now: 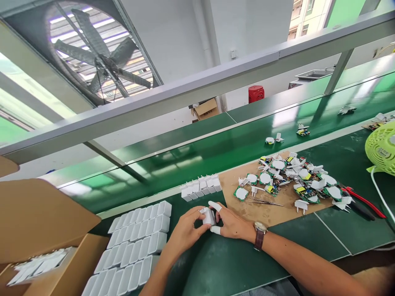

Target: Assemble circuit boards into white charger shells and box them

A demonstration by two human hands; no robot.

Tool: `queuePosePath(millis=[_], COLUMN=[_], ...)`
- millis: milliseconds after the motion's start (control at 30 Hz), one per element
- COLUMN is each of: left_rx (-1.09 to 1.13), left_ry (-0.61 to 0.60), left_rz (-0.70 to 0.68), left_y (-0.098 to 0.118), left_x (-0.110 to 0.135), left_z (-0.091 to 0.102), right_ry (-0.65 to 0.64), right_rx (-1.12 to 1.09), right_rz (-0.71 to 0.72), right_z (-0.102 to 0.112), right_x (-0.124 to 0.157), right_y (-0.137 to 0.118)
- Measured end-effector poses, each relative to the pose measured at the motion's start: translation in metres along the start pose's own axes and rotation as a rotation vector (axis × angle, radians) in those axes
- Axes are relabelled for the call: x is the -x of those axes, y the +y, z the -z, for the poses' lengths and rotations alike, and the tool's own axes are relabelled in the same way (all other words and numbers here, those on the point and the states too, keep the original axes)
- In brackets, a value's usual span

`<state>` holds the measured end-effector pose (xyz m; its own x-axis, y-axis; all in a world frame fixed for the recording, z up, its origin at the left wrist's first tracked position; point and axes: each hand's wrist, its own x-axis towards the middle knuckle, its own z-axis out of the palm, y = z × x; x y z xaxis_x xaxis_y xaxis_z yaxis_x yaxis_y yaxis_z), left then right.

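Observation:
Both my hands meet over the green bench and grip one small white charger housing (208,216) between them. My left hand (187,230) curls round its left side. My right hand (230,223), with white finger cots on thumb and forefinger and a brown-strapped watch on the wrist, pinches its right side. Rows of white housings (135,246) lie just to the left. A short row of white housings (201,187) stands beyond my hands.
A brown mat (277,205) holds a pile of circuit boards and plug parts (290,176), with tweezers (263,201) on it. Red-handled pliers (361,201) and a lime-green fan (381,148) are at right. An open cardboard box (43,238) sits at left. The green conveyor belt (216,148) carries a few parts.

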<state>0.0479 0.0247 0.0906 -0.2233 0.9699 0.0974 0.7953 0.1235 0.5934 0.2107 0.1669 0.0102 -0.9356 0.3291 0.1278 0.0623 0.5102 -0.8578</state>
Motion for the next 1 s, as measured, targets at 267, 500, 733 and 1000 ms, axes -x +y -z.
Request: queuePosePath(millis=[267,500,733,1000], left_rx=[-0.201,-0.051,0.046,-0.375], left_ry=[0.153,0.075,0.071,0.194], left_rz=[0.320,0.350,0.275,0.258], left_y=[-0.058,-0.098,-0.099,-0.078], left_x=[-0.012,-0.054,-0.049,0.042], left_z=[0.098,0.089,0.078,0.131], right_ry=[-0.004,-0.006,-0.001,0.175], right_rx=[0.038,0.053,0.189,0.834], right_rz=[-0.029,-0.005,0.108,0.077], right_z=[0.006,0.001,-0.002,0.056], right_x=[0.005,0.003,0.004,-0.003], right_y=[-0.009,-0.001,0.007,-0.003])
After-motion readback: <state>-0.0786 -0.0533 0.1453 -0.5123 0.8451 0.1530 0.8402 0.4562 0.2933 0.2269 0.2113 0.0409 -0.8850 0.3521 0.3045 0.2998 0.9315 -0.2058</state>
